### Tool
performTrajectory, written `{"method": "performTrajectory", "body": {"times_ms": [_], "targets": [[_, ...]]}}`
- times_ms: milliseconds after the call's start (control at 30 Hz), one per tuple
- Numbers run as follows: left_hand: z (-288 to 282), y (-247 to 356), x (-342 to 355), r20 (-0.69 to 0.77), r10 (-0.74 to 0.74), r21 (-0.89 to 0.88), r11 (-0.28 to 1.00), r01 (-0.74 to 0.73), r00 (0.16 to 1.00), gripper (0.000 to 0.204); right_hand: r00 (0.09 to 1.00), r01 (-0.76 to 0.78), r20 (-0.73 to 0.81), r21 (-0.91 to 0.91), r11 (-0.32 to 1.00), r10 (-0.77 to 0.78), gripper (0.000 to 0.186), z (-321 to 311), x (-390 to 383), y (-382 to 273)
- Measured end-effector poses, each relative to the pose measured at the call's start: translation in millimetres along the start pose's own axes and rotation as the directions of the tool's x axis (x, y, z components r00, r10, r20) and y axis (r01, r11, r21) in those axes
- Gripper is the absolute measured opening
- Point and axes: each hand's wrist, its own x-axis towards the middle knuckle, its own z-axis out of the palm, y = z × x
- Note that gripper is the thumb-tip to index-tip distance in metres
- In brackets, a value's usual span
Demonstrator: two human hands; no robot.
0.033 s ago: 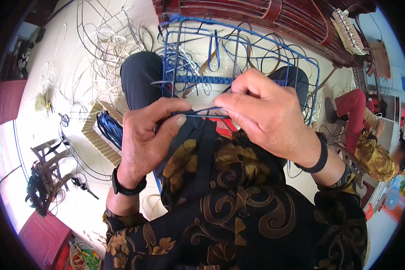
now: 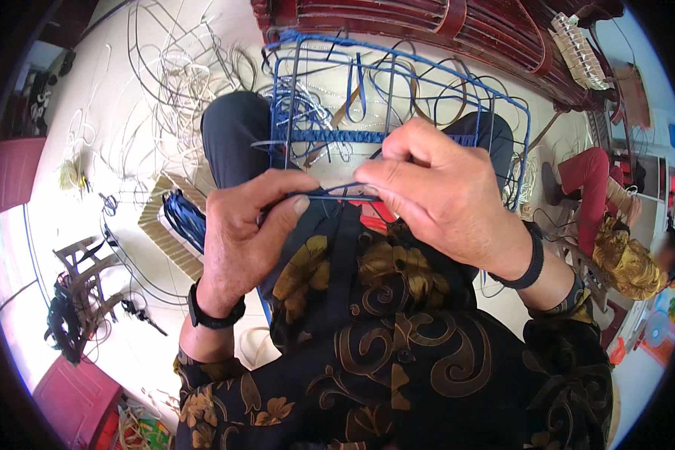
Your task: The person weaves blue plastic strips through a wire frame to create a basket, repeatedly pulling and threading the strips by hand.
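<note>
A rectangular wire frame point(image 2: 529, 139) lies across my knees, partly wrapped in dark blue strip. A braided blue band point(image 2: 337, 136) runs across its middle. My left hand point(image 2: 240, 229) is closed, thumb and fingers pinching the frame's near rod point(image 2: 345, 198) at its left part. My right hand point(image 2: 446, 195) pinches a thin blue strip point(image 2: 345, 185) just above that rod, to the right. The strip slants between the two hands, and its ends are hidden behind my fingers. A loose blue strip loop point(image 2: 356, 90) hangs from the far side of the frame.
Tangled pale strips point(image 2: 184, 90) litter the floor at left. A woven box point(image 2: 172, 244) beside my left knee holds blue strips point(image 2: 181, 217). Beyond the frame stands a dark red wooden bench point(image 2: 457, 37). At right another person point(image 2: 585, 180) sits in red trousers; a small wooden stool point(image 2: 79, 262) stands left.
</note>
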Motion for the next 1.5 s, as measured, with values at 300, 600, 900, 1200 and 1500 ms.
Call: {"method": "performTrajectory", "body": {"times_ms": [300,600,900,1200,1500], "targets": [[-1,0,2,0.039,0.006,0.070,0.998,-0.009,0.999,0.010,1.000,0.018,-0.006,-0.002,1.000,-0.018,0.025,4,-4,0],[-3,10,4,0.091,-0.056,0.100,0.994,0.047,0.994,0.015,0.996,0.075,-0.039,-0.054,0.996,-0.077,0.013,3,-4,-4],[-4,8,5,0.112,-0.091,0.111,0.991,0.078,0.990,0.013,0.986,0.129,-0.106,-0.022,0.991,-0.130,0.013,4,-7,-7],[-1,7,5,0.089,-0.069,0.089,0.994,0.061,0.994,0.014,0.976,0.129,-0.185,0.053,0.990,-0.117,0.015,12,-13,-21],[-1,6,6,0.098,-0.069,0.126,0.990,0.056,0.993,0.016,0.971,0.215,-0.114,0.048,0.976,-0.208,0.017,19,-21,-32]]}}
